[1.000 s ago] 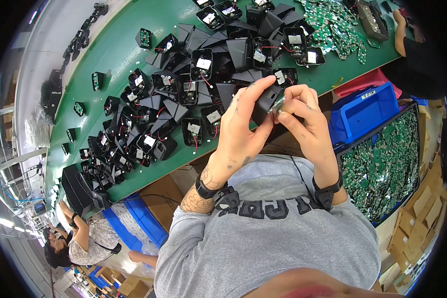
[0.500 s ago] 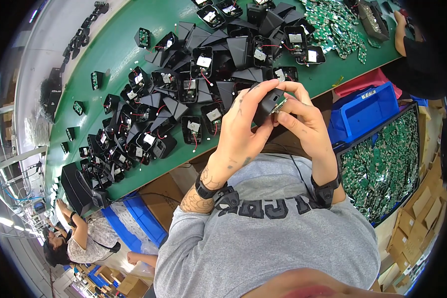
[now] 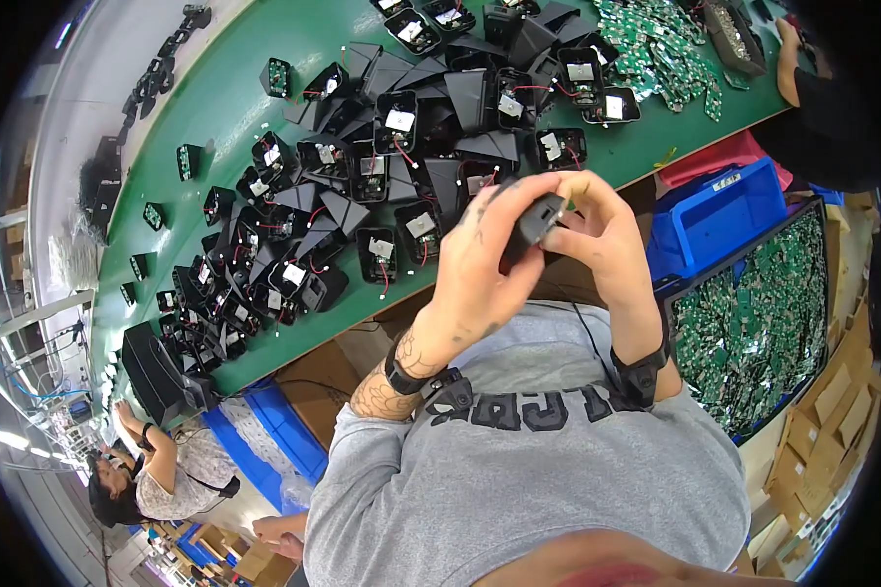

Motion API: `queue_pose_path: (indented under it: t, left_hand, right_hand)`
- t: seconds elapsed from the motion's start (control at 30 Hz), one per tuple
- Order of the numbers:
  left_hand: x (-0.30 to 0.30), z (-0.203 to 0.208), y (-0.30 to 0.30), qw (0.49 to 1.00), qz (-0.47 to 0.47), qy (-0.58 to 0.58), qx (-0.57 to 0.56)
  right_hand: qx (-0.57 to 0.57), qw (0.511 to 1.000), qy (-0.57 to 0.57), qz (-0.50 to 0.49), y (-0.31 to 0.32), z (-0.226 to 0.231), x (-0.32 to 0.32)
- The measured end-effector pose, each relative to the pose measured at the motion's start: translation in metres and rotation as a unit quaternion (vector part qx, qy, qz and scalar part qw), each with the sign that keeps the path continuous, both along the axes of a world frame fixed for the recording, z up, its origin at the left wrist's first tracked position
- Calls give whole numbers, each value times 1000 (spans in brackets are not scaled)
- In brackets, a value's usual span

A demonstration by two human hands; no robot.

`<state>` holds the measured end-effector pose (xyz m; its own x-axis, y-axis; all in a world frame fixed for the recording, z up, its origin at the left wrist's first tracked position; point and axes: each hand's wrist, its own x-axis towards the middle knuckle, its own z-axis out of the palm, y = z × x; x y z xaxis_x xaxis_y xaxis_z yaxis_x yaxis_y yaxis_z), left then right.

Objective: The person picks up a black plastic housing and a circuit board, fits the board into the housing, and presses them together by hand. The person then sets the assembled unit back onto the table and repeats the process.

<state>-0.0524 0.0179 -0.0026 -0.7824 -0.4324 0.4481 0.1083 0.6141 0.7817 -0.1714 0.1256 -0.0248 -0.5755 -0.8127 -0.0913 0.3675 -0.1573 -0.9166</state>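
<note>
Head view, left hand point(image 3: 475, 256): reaching up from 7 o'clock, index finger arched over the top, thumb underneath, curled firmly around a small black plastic housing point(image 3: 537, 221).
Head view, right hand point(image 3: 602, 227): rising from 5 o'clock, fingers bent, thumb tip against the near edge; fingertips partly hidden, cannot tell whether gripping.
Held housing: tilted between both palms, toward 2 o'clock from centre.
Around it: heaped black plastic housings point(image 3: 345, 212) toward 10 o'clock, piled green circuit boards point(image 3: 656, 64) at 1, blue plastic bin point(image 3: 683, 240) at 3.
</note>
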Motion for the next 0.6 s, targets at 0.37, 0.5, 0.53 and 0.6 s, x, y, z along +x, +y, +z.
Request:
queue_pose_path:
  t: [0.37,0.5,0.53,0.6]
  left_hand:
    - [-4,-8,-8,954,-1,-96,285]
    - [3,6,-12,878,-82,-74,466]
    - [7,11,-14,839,-109,-64,529]
    - [8,-1,-16,834,-105,-73,537]
  right_hand:
    - [87,964,242,-74,2,2,2]
    - [56,996,54,-52,8,0,-6]
    - [52,997,-50,-14,9,1,-7]
    - [51,996,-73,-4,9,1,-7]
